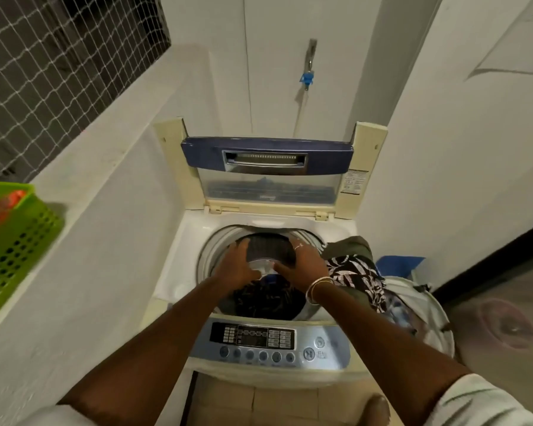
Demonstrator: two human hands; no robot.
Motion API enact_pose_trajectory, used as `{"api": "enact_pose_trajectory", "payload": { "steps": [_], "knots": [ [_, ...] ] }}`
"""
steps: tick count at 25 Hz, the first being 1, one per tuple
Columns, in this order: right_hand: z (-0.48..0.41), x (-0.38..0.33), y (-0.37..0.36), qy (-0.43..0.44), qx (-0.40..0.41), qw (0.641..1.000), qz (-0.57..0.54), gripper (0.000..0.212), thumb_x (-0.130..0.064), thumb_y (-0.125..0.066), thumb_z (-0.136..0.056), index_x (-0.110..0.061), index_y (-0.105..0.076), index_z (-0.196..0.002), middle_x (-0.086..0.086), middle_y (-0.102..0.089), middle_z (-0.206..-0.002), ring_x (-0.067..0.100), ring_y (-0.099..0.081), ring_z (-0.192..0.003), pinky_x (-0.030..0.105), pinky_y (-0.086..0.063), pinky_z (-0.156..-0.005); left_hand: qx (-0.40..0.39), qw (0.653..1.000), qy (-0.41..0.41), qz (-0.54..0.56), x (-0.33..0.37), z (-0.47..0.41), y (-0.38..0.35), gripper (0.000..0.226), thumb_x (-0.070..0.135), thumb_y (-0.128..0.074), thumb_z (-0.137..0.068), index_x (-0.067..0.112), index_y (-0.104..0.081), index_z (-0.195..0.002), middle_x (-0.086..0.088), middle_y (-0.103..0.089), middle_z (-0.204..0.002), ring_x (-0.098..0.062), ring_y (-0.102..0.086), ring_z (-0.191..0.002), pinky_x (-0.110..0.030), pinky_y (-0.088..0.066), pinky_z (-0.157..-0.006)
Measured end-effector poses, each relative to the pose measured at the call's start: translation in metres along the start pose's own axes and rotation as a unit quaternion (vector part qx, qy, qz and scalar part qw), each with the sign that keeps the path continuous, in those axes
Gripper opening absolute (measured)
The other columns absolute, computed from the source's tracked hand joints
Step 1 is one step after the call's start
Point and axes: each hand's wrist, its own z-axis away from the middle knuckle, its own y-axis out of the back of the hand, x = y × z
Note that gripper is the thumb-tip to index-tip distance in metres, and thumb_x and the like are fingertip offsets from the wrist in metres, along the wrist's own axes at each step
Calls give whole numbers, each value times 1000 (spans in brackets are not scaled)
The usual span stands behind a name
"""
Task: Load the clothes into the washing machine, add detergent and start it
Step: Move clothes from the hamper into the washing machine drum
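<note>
two hands (237, 265) (302, 265) inside one washing machine (179, 241) drum, dark clothes (268, 299) below.

Nothing in front of me reads clearly. My washer's control panel (268, 341) carries tiny print beside its display and a play-pause symbol on the round button (309, 353) at the right, with blurred words next to it. A printed sticker (354, 182) on the lid frame is illegible too.

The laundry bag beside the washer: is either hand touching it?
Apart. The head view shows the left hand and right hand over the washer drum, clear of the laundry bag at right.
</note>
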Motion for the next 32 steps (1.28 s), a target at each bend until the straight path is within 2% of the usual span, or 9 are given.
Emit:
{"api": "enact_pose_trajectory", "payload": {
  "steps": [3, 6, 11, 14, 16, 19, 24, 29, 32],
  "knots": [
    [5, 36, 27, -29, 13, 990, 136, 81, -66, -61, -78, -28, -38, -145, 4, -46, -147, 27, -37, -138, 51, -35, -112, -40, 998, -25, -32, 31, -20, -30, 109, 47, -85, -62, 23, -30, -153, -9, -39, -152, -29, -43, -138, -45, -43, -109],
    [12, 80, 54, -79, 18, 985, 154, 95, -71, -61, -76, -27, -26, -153, 5, -28, -159, 29, -21, -147, 54, -26, -117, -101, 990, -80, -51, 73, -30, -57, 115, 37, -89, -64, 20, -21, -156, -8, -33, -156, -29, -36, -142, -43, -40, -112],
    [32, 148, 80, -139, 19, 989, -37, 117, -73, -77, -56, -30, -24, -150, 0, -41, -148, 21, -44, -133, 44, -42, -110, -174, 968, -145, -109, 123, -54, -108, 125, 29, -91, -59, 31, -11, -156, -4, -27, -158, -28, -31, -144, -49, -39, -113],
    [40, 168, 89, -176, -52, 970, -163, 138, -63, -88, -54, -23, -6, -157, 2, -36, -155, 20, -42, -138, 32, -39, -111, -198, 948, -175, -178, 141, -65, -133, 132, 30, -90, -63, 28, 2, -158, -7, -15, -163, -31, -22, -148, -49, -34, -116],
    [43, 174, 91, -174, -102, 961, -187, 133, -53, -89, -62, -21, -3, -158, 0, -44, -149, 18, -46, -134, 25, -38, -104, -203, 944, -173, -193, 146, -72, -142, 133, 32, -89, -62, 28, 3, -158, -9, -16, -161, -32, -26, -145, -48, -37, -114],
    [47, 175, 90, -158, -101, 967, -170, 99, -59, -82, -70, -23, -32, -148, -3, -58, -135, 17, -56, -124, 20, -42, -94, -181, 954, -165, -171, 150, -75, -144, 117, 31, -87, -61, 23, -17, -154, -7, -38, -142, -27, -45, -127, -43, -48, -102],
    [54, 145, 87, -102, 11, 991, -84, 61, -57, -73, -79, -28, -51, -127, -5, -70, -113, 14, -66, -100, 20, -44, -80, -136, 962, -221, -89, 138, -54, -138, 37, 32, -71, -81, 18, -52, -110, -3, -59, -107, -20, -60, -96, -43, -53, -83],
    [31, 84, 87, -10, 69, 992, -101, 49, -51, -72, -80, -34, -55, -123, -10, -72, -106, 12, -68, -97, 33, -55, -85, -5, 978, -209, 11, 120, -34, -81, 29, 27, -71, -77, 24, -56, -102, 6, -62, -95, -14, -62, -87, -34, -54, -75],
    [7, 22, 84, 36, 87, 980, -174, 40, -43, -76, -82, -28, -60, -116, -12, -68, -101, 6, -65, -91, 29, -55, -85, 67, 979, -174, 83, 105, -22, -28, 23, 22, -71, -80, 25, -57, -98, 8, -63, -89, -10, -62, -83, -33, -56, -74]
  ]
}}
